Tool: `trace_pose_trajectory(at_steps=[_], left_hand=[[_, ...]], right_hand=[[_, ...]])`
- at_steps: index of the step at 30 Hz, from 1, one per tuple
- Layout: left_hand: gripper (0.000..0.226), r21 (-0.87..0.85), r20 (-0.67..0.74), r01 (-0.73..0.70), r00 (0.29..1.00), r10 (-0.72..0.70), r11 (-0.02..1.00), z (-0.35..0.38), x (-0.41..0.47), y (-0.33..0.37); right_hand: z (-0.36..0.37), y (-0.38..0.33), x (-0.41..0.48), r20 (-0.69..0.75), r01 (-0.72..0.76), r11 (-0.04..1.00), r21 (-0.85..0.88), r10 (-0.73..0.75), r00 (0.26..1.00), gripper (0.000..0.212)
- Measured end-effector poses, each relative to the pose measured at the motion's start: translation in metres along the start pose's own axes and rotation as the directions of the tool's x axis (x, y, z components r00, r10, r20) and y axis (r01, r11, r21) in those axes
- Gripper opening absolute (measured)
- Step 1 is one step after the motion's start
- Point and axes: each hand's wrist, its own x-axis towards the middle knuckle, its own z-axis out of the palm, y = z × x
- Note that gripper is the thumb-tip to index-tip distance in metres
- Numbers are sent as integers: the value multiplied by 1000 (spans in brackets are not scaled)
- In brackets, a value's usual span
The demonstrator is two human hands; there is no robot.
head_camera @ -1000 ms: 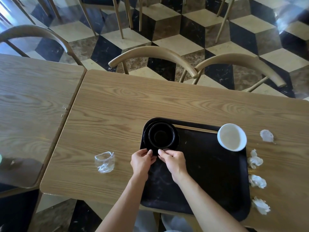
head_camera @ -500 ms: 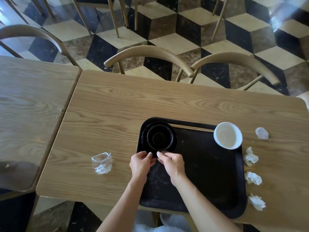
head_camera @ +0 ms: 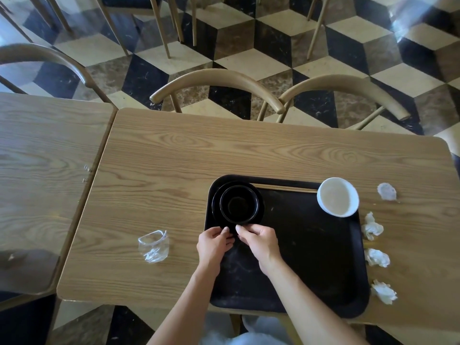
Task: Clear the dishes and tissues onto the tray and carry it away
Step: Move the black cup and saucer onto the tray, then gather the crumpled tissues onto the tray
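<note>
A black tray [head_camera: 311, 257] lies on the wooden table [head_camera: 174, 158]. In its far left corner a black bowl [head_camera: 238, 204] sits on a black plate [head_camera: 216, 204]. My left hand [head_camera: 214, 242] and my right hand [head_camera: 260, 241] are side by side, fingertips pinching the plate's near rim. A white bowl [head_camera: 337, 197] rests on the tray's far right corner. Chopsticks [head_camera: 283, 188] lie along the far edge. Several crumpled tissues [head_camera: 377, 257] lie on the table right of the tray. A crushed clear plastic cup [head_camera: 153, 246] lies left of it.
A second wooden table [head_camera: 37, 158] butts against the left side. Two curved-back chairs [head_camera: 216, 78] [head_camera: 348, 85] are pushed in at the far edge. The tray overhangs the near table edge slightly.
Both hands stay at the plate's near rim, barely moved. Only the view has shifted a little.
</note>
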Motion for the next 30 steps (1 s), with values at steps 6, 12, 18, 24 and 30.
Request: trace_pose_trajectory(at_steps=[6, 12, 18, 24, 30], left_hand=[[13, 261, 101, -62, 994, 36, 963, -6, -13, -14], [13, 685, 342, -395, 916, 208, 612, 8, -35, -30], [24, 734, 579, -652, 747, 327, 189, 61, -62, -54], [73, 807, 590, -575, 771, 240, -136, 114, -81, -93], [88, 849, 528, -493, 814, 242, -191, 123, -79, -119]], right_hand=[[-20, 0, -9, -59, 49, 995, -87, -54, 997, 24], [-75, 6, -21, -188, 110, 971, -211, -151, 971, 12], [-163, 38, -27, -339, 171, 850, -499, -373, 864, 13], [-265, 106, -43, -390, 78, 697, -712, -486, 782, 42], [-316, 163, -51, -237, 60, 639, -767, -368, 899, 44]])
